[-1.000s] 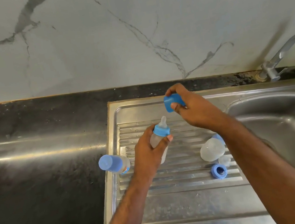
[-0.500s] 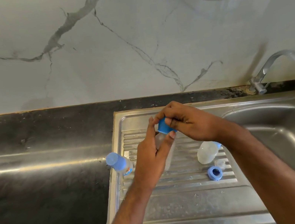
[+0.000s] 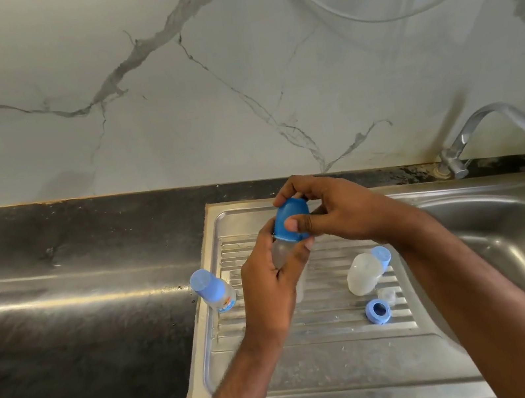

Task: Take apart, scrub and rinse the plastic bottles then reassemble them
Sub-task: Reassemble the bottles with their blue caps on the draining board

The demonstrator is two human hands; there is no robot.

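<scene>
Now seated, blue cap (image 3: 290, 220) tops bottle (image 3: 282, 252) between both hands.

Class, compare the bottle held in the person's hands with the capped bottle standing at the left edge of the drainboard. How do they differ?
The held bottle is off the surface, gripped by the left hand, while the standing bottle rests untouched at the edge of the drainboard.

The held bottle's blue cap is pinched by the right hand; the standing bottle's cap is free.

The standing bottle shows a printed label; none shows on the held one.

Both have translucent bodies and blue caps.
</scene>
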